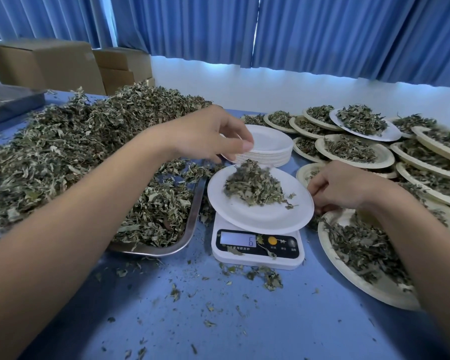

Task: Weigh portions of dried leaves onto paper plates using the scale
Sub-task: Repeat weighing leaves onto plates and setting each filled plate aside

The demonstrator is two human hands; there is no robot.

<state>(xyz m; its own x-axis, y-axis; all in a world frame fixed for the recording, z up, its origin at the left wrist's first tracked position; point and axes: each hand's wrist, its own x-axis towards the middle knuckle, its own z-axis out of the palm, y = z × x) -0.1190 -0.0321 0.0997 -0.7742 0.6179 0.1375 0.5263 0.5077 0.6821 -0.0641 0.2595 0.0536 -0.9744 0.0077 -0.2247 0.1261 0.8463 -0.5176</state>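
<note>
Hovering above leaf pile, left hand fingers loose; right hand curled beside plate, hold unclear

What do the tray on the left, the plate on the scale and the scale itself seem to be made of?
Tray: probably stainless steel, polished; its rim shines and mirrors the light.
Plate: likely pressed paper or pulp, matte white, with a thin moulded rim.
Scale: apparently plastic, a smooth white shell with a glossy black panel.

Single head-worn wide-angle view, facing forward and down. Sits close over the scale on the blue table; curtains fill the top.
</note>
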